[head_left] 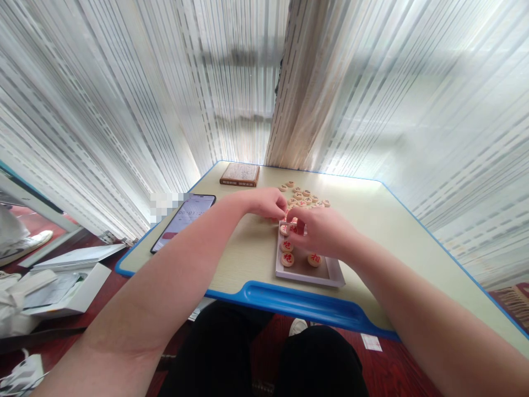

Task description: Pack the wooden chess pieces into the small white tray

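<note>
A shallow white box (333, 273) stands near the table's front edge with several round wooden Chinese chess pieces in it, such as this red-lettered piece (314, 259). Over its far part, my right hand (324, 229) is closed, thumb and fingers around a red-lettered chess piece (293, 228). Just beyond the box's left far corner is my left hand (268, 203), its fingers curled together beside the pieces; whatever they hold is hidden. Loose chess pieces (306, 193) lie scattered on the table behind both hands, partly covered by them.
The pale table (363, 209) has a blue rim and a moulded blue groove (297, 306) at the front. A lit phone (185, 220) lies on the left, under my left forearm's side. A brown-edged box (240, 175) sits at the back left. Striped curtains (243, 82) hang behind.
</note>
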Demonstrator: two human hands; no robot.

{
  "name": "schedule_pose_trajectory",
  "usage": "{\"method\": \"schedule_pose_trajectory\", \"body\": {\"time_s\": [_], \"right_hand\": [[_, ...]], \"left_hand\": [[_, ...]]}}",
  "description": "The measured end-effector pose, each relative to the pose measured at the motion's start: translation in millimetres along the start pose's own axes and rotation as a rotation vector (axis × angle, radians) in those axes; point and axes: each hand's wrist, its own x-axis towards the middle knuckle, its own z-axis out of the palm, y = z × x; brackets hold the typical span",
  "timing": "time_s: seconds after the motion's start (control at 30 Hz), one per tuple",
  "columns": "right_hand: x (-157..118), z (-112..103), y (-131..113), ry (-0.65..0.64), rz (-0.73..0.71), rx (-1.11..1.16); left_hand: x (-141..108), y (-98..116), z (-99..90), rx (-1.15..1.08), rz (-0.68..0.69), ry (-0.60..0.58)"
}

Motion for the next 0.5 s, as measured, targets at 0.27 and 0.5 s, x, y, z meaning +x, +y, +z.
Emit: {"method": "schedule_pose_trajectory", "body": {"time_s": [0.27,0.5], "right_hand": [[8,15,3,0.01,-0.029,-0.004],[9,14,9,0.023,-0.118,0.099]], "left_hand": [[-1,4,-0.1,0.103,0.018,0.074],[-4,7,-3.2,0.101,0.036,0.099]]}}
